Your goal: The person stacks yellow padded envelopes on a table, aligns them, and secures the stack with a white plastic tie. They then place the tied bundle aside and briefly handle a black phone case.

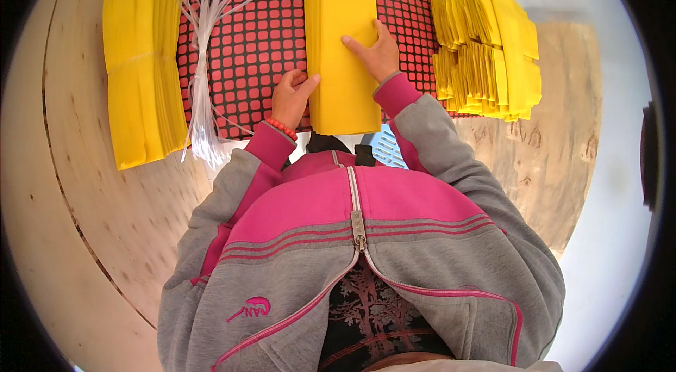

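Item 1: tall stack of yellow paper sheets (pixel 345 48), standing lengthwise at 12 o'clock from the person's chest, resting on a red mat with black square grid (pixel 260 41).

Item 2: left hand (pixel 292 96), at 11 o'clock, fingers curled with the thumb pressed against the stack's left edge near its lower half; a red bead bracelet (pixel 282 127) sits at the wrist.

Item 3: right hand (pixel 377 55), at 1 o'clock, laid flat and spread on the top sheet, fingers extended, holding nothing.

Item 4: second yellow stack (pixel 141 65), at 10 o'clock, well apart, bound loosely around its middle.

Item 5: bundle of clear plastic ties (pixel 203 62), just beside that stack, fanned at the top.

Item 6: heap of folded yellow pieces (pixel 486 44), at 2 o'clock, overlapping in rows.

Item 7: plywood tabletop (pixel 91 217) beneath all.

Risk note (a judgement only): the central stack is loose, so uneven pressure from the flat palm may skew the top sheets sideways, and the thumb may crease the edge if it pushes too hard.
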A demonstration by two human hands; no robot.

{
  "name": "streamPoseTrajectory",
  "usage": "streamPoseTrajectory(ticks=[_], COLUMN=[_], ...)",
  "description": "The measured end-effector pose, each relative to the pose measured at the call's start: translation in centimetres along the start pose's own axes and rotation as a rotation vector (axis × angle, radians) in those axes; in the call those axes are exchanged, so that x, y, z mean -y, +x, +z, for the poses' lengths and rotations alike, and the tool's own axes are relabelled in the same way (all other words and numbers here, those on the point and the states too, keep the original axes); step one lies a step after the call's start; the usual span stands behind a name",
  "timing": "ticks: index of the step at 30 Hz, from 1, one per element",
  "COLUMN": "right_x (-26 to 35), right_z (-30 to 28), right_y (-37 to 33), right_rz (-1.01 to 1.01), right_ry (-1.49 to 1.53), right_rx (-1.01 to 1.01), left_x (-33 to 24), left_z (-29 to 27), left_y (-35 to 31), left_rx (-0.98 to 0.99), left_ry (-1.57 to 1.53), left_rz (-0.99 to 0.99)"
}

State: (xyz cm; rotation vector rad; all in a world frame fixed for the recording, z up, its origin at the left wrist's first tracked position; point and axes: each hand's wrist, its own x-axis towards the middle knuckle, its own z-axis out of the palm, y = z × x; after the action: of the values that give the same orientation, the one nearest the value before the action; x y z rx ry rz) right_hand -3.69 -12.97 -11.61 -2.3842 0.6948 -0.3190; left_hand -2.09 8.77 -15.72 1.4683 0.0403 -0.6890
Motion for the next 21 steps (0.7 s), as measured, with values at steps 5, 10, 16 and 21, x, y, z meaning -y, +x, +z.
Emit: streamPoseTrajectory(ticks=[5, 10, 16, 21], right_x=[-2.5, -2.3, -1.4, -1.5], right_z=[2.1, 1.6, 0.6, -0.2], right_y=[1.0, 0.8, 0.4, 0.6], right_rz=[0.039, 0.137, 0.267, 0.352], right_ry=[0.281, 0.633, 0.676, 0.696], right_rx=[0.050, 0.154, 0.197, 0.263], left_x=[0.8, 0.3, -1.3, -1.7], left_z=[-0.1, -0.7, -1.4, -1.6], left_y=[1.3, 3.5, 5.0, 7.0], left_rx=[0.008, 0.153, 0.198, 0.316], left_ry=[-0.024, -0.063, -0.282, -0.232], left_rz=[0.010, -0.146, -0.425, -0.497])
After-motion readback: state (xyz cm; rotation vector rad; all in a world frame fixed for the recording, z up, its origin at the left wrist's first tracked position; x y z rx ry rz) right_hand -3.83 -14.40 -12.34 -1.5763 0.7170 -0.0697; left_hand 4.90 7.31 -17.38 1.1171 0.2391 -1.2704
